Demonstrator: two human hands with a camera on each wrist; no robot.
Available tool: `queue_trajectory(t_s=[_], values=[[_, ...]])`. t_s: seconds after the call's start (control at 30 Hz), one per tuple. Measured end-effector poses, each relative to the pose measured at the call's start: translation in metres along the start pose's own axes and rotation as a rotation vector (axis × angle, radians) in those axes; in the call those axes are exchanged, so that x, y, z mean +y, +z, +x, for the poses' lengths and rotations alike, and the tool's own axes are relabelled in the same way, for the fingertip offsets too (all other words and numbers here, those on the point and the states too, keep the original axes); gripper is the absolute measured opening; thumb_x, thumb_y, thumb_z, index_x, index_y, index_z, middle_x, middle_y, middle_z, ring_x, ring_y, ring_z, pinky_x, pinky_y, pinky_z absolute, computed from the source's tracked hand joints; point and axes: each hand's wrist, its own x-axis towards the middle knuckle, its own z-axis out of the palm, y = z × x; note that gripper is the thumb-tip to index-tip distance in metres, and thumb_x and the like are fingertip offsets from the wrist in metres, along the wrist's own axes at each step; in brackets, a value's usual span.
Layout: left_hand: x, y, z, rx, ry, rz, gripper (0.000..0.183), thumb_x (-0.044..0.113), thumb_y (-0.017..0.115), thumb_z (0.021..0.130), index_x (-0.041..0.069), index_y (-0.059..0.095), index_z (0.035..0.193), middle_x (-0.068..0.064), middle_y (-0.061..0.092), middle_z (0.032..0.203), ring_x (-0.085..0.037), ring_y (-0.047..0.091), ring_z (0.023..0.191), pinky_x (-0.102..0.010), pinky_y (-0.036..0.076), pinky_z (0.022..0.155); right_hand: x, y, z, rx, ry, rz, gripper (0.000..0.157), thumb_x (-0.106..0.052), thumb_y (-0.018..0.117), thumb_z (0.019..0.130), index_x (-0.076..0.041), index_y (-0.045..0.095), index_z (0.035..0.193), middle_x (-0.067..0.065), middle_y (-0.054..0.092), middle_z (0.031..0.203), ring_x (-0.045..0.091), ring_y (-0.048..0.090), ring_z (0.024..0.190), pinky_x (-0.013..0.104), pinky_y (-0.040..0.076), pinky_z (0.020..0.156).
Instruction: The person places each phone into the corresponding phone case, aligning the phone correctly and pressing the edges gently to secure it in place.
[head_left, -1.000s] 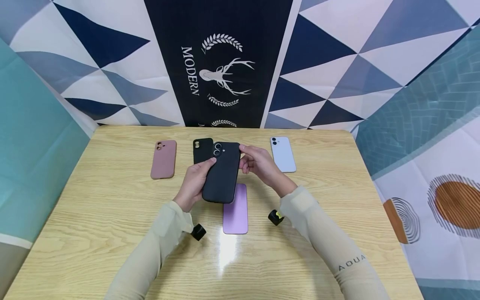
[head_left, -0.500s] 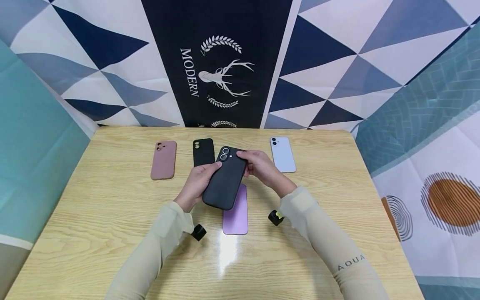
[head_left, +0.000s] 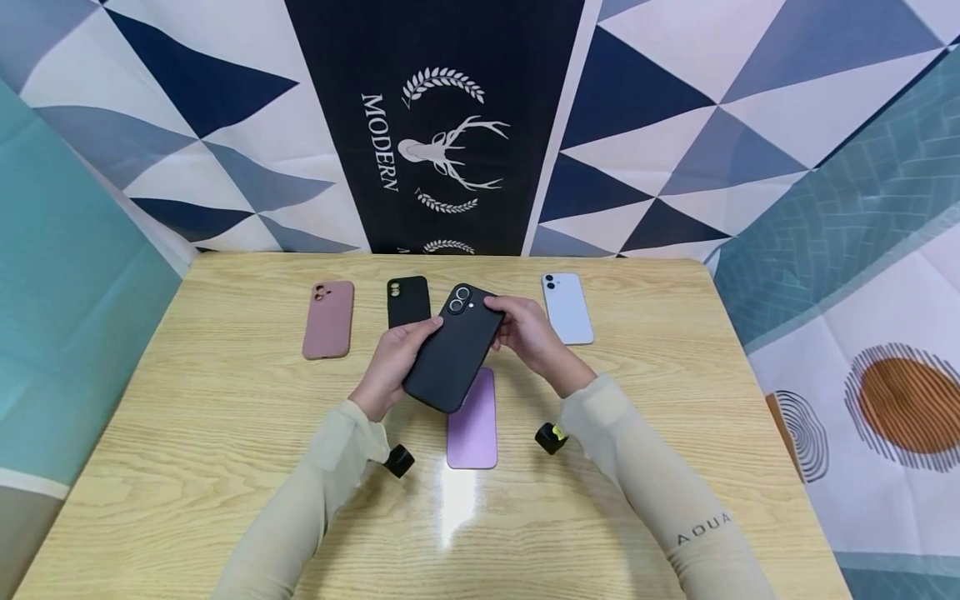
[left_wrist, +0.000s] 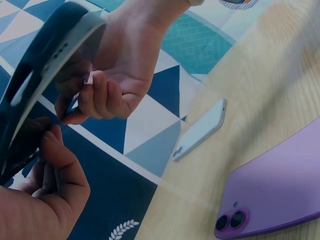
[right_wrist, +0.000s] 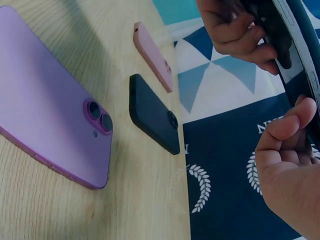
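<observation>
Both hands hold a phone in a black case [head_left: 453, 354] tilted above the table, its two-lens back facing the head camera. My left hand [head_left: 393, 362] grips its left long side, thumb on the back. My right hand [head_left: 528, 333] pinches the top right corner between thumb and fingers. In the left wrist view, a pale phone edge [left_wrist: 55, 62] shows along the black case; whether the case sits flush all round cannot be told. Under the held phone lies a purple phone [head_left: 472, 433], its upper part covered in the head view.
On the wooden table [head_left: 225, 467], a pink phone case [head_left: 327, 319] lies at the back left. Beside it is a black phone case [head_left: 408, 300], partly hidden. A pale blue phone [head_left: 567, 308] lies back right. Patterned cloth [head_left: 442, 125] hangs behind the table.
The held phone has turned clockwise, its camera end swinging right. My right thumb has moved from the corner's edge onto the back. Things on the table have stayed put.
</observation>
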Motion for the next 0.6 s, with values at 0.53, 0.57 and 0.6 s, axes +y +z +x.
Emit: queue_trajectory(t_s=[0.53, 0.57, 0.6], values=[[0.0047, -0.0055, -0.0046, -0.065, -0.046, -0.143, 0.043, 0.033, 0.052, 0.095, -0.004, 0.054, 0.116, 0.002, 0.066, 0.078, -0.007, 0.064, 0.064, -0.018, 0.052, 0.058, -0.0061, -0.0078, -0.0038, 0.121, -0.082, 0.181, 0.033, -0.013, 0.041, 0.096, -0.011, 0.063, 0.071, -0.003, 0.065, 0.057, 0.012, 0.053, 0.046, 0.022, 0.045, 0.049], [0.0041, -0.0060, -0.0044, -0.075, -0.051, -0.136, 0.044, 0.032, 0.052, 0.095, -0.005, 0.052, 0.117, 0.001, 0.066, 0.077, -0.007, 0.064, 0.063, -0.018, 0.052, 0.057, -0.0062, -0.0083, -0.0039, 0.123, -0.080, 0.182, 0.032, -0.013, 0.041, 0.096, -0.011, 0.063, 0.072, -0.002, 0.065, 0.057, 0.012, 0.054, 0.047, 0.022, 0.045, 0.050], [0.0038, -0.0066, -0.0045, -0.090, -0.054, -0.129, 0.044, 0.032, 0.051, 0.095, -0.006, 0.051, 0.118, 0.002, 0.067, 0.076, -0.006, 0.064, 0.063, -0.018, 0.052, 0.057, -0.0063, -0.0088, -0.0040, 0.125, -0.079, 0.179, 0.032, -0.013, 0.041, 0.096, -0.010, 0.063, 0.073, -0.002, 0.065, 0.058, 0.012, 0.054, 0.047, 0.022, 0.046, 0.051]])
